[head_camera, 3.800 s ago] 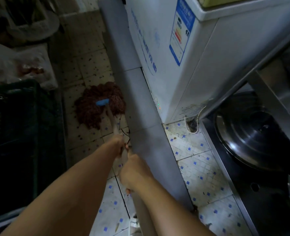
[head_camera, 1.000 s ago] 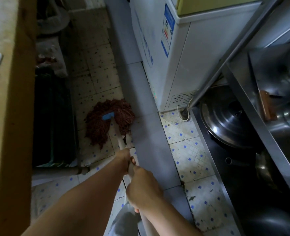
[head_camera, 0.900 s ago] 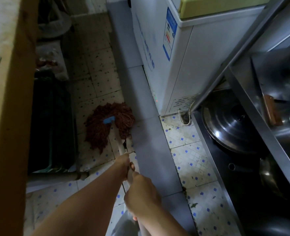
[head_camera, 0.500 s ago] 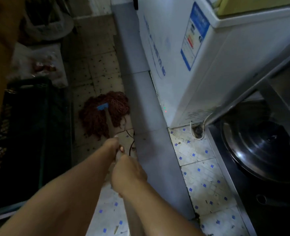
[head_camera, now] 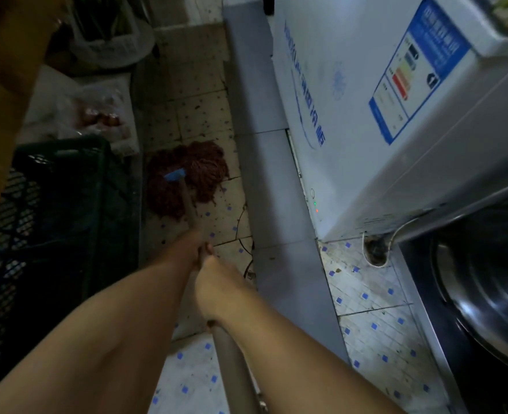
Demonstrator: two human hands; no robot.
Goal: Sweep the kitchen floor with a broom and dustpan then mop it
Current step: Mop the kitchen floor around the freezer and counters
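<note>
A string mop with a dark red head (head_camera: 187, 177) and a blue clamp (head_camera: 175, 174) lies spread on the dirty tiled floor (head_camera: 199, 115) between a dark crate and a grey raised strip. Its pale handle (head_camera: 190, 212) runs back toward me. My left hand (head_camera: 191, 245) grips the handle further down the shaft, nearer the mop head. My right hand (head_camera: 216, 289) grips it just behind, closer to my body. The lower shaft (head_camera: 234, 369) shows below my right wrist.
A dark mesh crate (head_camera: 52, 234) stands on the left. A grey raised strip (head_camera: 273, 204) runs up the middle, with a white chest freezer (head_camera: 366, 115) to its right. Steel pots (head_camera: 491, 279) sit low at right. Plastic bags (head_camera: 91, 115) and a white basket (head_camera: 112, 46) lie at the back.
The mop head has been pushed away from me along the narrow floor strip, after being drawn back a second ago. Both hands keep their grip on the handle.
</note>
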